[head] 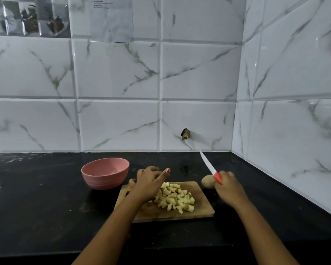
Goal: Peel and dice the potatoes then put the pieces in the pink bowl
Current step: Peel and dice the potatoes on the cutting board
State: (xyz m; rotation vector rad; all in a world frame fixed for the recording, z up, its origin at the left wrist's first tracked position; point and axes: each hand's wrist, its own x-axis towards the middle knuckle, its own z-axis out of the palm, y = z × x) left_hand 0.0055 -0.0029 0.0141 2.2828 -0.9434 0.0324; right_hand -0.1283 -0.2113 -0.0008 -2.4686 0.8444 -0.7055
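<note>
A black counter point(46, 197) runs into a white tiled corner. On the wooden board point(203, 206) sits a heap of diced potato point(175, 197), with the pink bowl point(103, 178) just off the board's far left corner. The left hand point(149, 182) rests at the heap's left edge, between dice and bowl, so it is nearer; whether it holds pieces I cannot tell. The right hand point(229, 188) grips the knife point(208, 165), blade pointing away at the wall, beside a whole potato point(206, 181)
</note>
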